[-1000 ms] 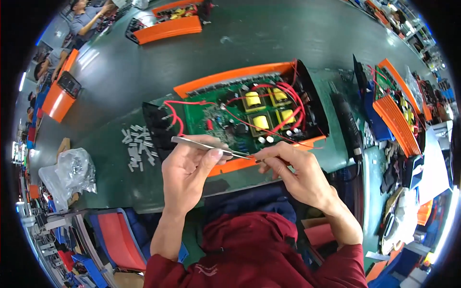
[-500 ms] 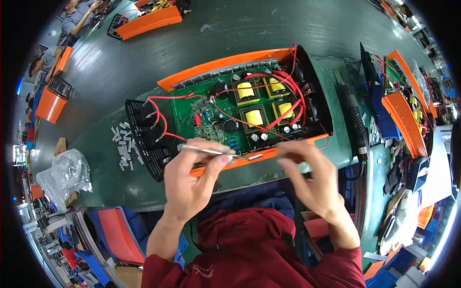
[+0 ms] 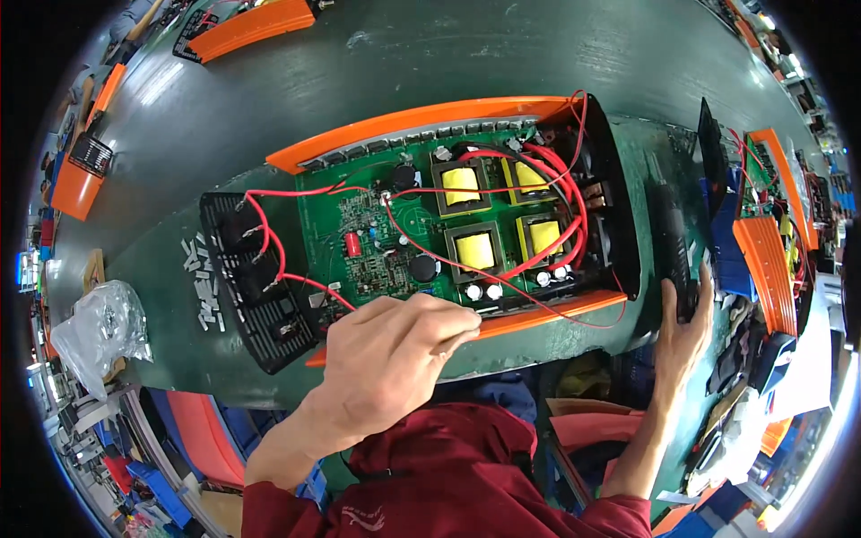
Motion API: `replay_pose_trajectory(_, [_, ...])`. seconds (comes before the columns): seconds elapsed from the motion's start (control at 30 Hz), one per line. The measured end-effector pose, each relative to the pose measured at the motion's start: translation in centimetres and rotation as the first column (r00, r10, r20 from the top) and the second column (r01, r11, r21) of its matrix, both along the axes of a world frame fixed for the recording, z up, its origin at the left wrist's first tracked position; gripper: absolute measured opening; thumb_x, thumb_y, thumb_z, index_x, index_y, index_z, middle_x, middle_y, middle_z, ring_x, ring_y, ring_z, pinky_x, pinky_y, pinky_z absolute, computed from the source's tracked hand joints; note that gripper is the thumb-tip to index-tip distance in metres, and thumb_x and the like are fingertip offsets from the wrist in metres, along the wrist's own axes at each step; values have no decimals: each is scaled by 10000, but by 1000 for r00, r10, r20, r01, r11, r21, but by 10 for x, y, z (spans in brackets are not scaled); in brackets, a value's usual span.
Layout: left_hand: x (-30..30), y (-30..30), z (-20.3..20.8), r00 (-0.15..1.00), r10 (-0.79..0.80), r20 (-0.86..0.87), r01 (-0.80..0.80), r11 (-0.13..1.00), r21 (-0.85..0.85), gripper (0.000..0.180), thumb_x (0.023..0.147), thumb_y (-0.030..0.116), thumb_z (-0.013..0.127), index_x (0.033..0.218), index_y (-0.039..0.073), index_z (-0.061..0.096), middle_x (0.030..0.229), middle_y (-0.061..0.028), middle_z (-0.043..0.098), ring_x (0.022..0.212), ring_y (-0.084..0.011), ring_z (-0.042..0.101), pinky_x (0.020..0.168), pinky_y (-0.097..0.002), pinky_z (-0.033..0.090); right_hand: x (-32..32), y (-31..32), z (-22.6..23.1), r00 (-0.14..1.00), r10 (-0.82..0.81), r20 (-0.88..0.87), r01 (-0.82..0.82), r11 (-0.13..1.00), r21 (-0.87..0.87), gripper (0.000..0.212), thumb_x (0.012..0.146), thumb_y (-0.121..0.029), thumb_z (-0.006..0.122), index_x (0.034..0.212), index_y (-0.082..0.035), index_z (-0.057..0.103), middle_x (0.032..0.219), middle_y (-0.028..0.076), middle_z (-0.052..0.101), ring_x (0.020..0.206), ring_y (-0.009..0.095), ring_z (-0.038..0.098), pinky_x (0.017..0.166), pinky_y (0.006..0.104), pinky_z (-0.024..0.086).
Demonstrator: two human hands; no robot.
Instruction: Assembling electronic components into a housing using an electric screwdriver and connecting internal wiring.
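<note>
The fingers of the left hand (image 3: pixel 390 350) curl inward over the near edge of the open orange-and-black metal case (image 3: pixel 529 321); the back of the hand hides whether they are clamped on anything. Half a second ago that hand plainly held slim silver tweezers; now it has turned palm-down, and the tweezers cannot be made out.

The right hand (image 3: pixel 686 336) has changed most. It has left the near orange wall, where it was close to the left, and gone to the long black handheld tool (image 3: pixel 673 238) lying right of the case. Its fingers stand apart, thumb on one side of the tool's near end and the rest on the other; whether they have tightened cannot be told. This suggests a break in the close two-handed work, with the person's hands now split between case and tool.

Between the hands, the case sits on the dark green tabletop (image 3: pixel 430 63), its flat green circuit board (image 3: pixel 314 215) exposed. Square yellow-wound transformers (image 3: pixel 475 251) stand toward its right, red insulated wires (image 3: pixel 309 191) loop across it, and a black slotted end panel (image 3: pixel 278 345) closes its left side.

Farther out, small pale strips (image 3: pixel 204 282) lie scattered left of that panel, with a crumpled clear plastic bag (image 3: pixel 103 327) beyond. Another orange-walled unit (image 3: pixel 767 273) stands past the tool.
</note>
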State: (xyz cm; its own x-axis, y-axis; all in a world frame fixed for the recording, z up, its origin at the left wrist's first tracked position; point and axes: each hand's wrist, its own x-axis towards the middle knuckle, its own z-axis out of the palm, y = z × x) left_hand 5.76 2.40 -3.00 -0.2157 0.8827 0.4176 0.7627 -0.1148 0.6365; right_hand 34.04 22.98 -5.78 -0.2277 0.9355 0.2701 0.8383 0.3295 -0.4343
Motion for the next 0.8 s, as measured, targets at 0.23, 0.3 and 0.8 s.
replay_pose_trajectory(0.23, [5,14,8,1000,-2,-30,0,998,-64,311,785,15,829,1039,86,665,937,-50,767,703,-201,713,604,-296,514,35,-100,2,878,-389,-278,152,778,-609,487,946,-324,721,1294,-18,571,980,54,603,859,151,508,797,293,440])
replay_pose_trajectory(0.3, [5,17,8,1000,-3,-25,1,997,-71,307,782,9,829,1035,82,673,935,-54,769,706,-202,716,607,-295,516,49,-128,-1,773,-509,-379,-26,571,-821,454,901,-333,727,1200,-18,594,863,13,626,696,83,520,613,235,401])
replay_pose_trajectory(0.8, [11,17,8,996,1,-88,-8,997,-74,254,809,9,810,1028,55,691,927,-77,781,748,-210,739,642,-302,538,44,-212,-40,813,38,-582,-540,424,-727,451,997,-301,470,1319,9,534,832,195,618,661,347,612,644,422,486])
